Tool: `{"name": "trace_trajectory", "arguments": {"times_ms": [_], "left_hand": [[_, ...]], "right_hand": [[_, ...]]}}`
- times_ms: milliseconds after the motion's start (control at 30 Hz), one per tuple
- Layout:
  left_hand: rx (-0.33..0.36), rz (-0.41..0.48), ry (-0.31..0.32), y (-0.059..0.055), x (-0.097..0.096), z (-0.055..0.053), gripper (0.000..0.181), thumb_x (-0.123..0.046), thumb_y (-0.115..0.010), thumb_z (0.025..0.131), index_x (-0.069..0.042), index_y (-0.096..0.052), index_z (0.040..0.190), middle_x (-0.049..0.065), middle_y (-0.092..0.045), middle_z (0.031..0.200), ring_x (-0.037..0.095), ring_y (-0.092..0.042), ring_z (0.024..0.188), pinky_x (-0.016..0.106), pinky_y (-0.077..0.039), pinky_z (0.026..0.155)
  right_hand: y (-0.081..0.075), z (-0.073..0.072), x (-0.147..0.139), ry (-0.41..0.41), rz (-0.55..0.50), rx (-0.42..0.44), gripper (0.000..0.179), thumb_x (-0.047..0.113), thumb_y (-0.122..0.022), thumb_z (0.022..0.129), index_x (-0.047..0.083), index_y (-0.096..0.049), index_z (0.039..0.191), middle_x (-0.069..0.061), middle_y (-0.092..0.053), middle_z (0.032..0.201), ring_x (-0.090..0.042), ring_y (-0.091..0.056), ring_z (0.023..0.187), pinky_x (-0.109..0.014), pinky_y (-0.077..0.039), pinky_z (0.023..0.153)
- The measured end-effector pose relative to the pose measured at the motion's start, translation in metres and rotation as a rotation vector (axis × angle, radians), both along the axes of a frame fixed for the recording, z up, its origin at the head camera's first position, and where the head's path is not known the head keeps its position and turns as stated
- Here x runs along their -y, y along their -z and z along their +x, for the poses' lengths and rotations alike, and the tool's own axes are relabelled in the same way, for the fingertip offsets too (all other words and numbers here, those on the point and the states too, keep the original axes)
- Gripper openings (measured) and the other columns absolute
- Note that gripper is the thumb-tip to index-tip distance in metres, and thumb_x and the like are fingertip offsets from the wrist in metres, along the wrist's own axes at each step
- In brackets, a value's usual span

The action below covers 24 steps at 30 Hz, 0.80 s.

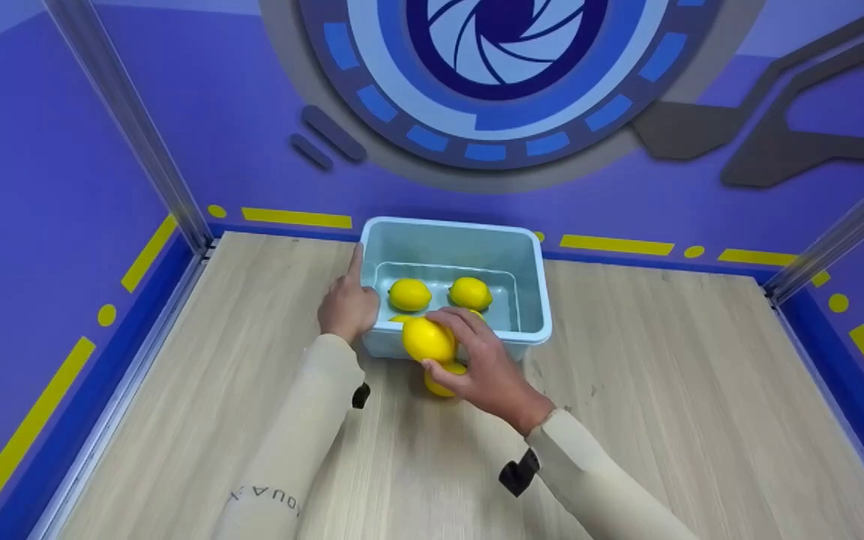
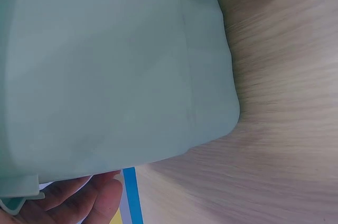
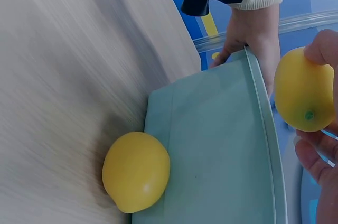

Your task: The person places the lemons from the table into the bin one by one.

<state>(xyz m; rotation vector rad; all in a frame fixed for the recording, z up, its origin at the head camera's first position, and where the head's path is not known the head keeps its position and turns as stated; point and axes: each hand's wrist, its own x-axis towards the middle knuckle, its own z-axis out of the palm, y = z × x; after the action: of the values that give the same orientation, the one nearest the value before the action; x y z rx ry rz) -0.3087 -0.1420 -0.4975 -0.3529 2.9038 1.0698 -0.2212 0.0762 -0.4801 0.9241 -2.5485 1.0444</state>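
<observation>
A pale blue plastic bin (image 1: 544, 300) stands against the back wall. My left hand (image 1: 348, 306) grips its left rim, the index finger lying along the edge; in the left wrist view curled fingers (image 2: 108, 200) show below the rim. My right hand (image 1: 488, 367) holds a yellow lemon (image 1: 429, 340) between thumb and fingers, just above the bin's near rim. Inside the bin lie a lemon (image 1: 409, 295), another lemon (image 1: 470, 293), and more lemons partly hidden by the near rim and my right hand. One more lemon (image 3: 136, 172) rests on the table against the bin's near outer wall.
The wood-grain table (image 1: 649, 390) is enclosed by blue printed panels (image 1: 237, 112) at the back and sides. Metal posts (image 1: 128, 112) stand at the back corners. A black wrist strap piece (image 1: 520, 474) sticks out from my right sleeve.
</observation>
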Motion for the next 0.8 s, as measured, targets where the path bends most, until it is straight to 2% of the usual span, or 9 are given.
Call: {"name": "trace_trajectory", "arguments": {"times_ms": [400, 800], "left_hand": [[0.006, 0.017, 0.013, -0.001, 0.001, 0.000, 0.074, -0.018, -0.041, 0.094, -0.036, -0.005, 0.156, 0.016, -0.056, 0.129, 0.031, -0.056, 0.108, 0.049, -0.045, 0.099], [0.013, 0.021, 0.014, 0.001, 0.002, -0.001, 0.073, -0.019, -0.041, 0.095, -0.037, -0.003, 0.155, 0.015, -0.053, 0.137, 0.031, -0.055, 0.114, 0.050, -0.043, 0.104]], "right_hand": [[-0.004, -0.008, -0.005, 0.049, 0.010, 0.037, 0.052, 0.032, -0.071, 0.086, 0.024, -0.052, 0.134, 0.004, -0.051, 0.135, -0.014, -0.051, 0.119, -0.032, -0.049, 0.101], [-0.005, -0.012, -0.008, 0.065, 0.003, 0.072, 0.052, 0.032, -0.069, 0.087, 0.024, -0.051, 0.136, 0.005, -0.051, 0.136, -0.014, -0.051, 0.118, -0.031, -0.050, 0.098]]}}
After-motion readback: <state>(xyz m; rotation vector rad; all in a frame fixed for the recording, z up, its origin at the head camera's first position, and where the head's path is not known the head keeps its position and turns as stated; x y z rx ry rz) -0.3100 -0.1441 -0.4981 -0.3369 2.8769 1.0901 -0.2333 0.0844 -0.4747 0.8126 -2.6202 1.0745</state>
